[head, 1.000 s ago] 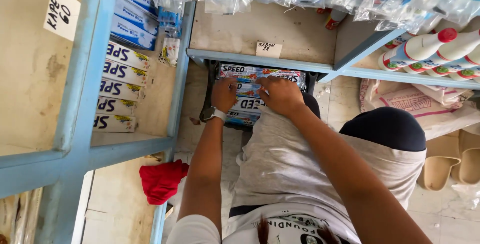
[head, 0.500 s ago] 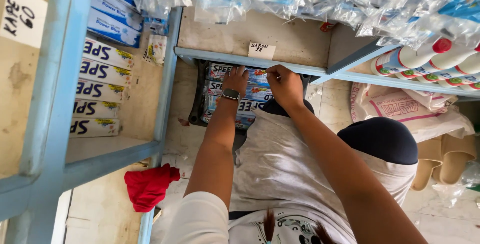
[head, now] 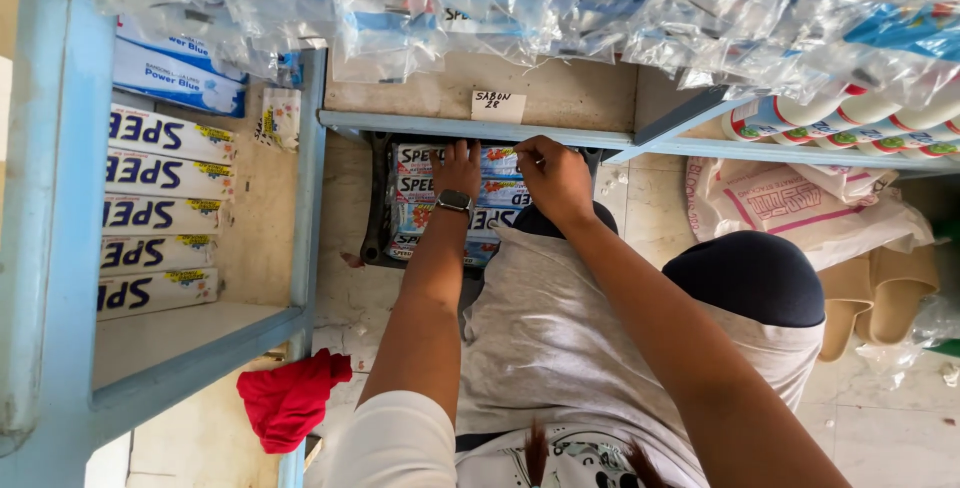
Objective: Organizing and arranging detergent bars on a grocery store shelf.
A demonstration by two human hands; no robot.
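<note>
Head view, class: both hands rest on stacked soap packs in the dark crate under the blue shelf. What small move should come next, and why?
Probably close the right hand on the top blue-and-white soap pack: both it and the left hand already rest on the stack in the dark plastic crate.

Single head view, looking steeply down, close over low shelf (head: 470, 129).

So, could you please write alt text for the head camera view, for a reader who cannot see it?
Seen from above, a person's left hand and right hand press on stacked soap packets in a dark crate under a blue shelf. White boxes fill the shelf on the left, and a red cloth hangs below it.
</note>
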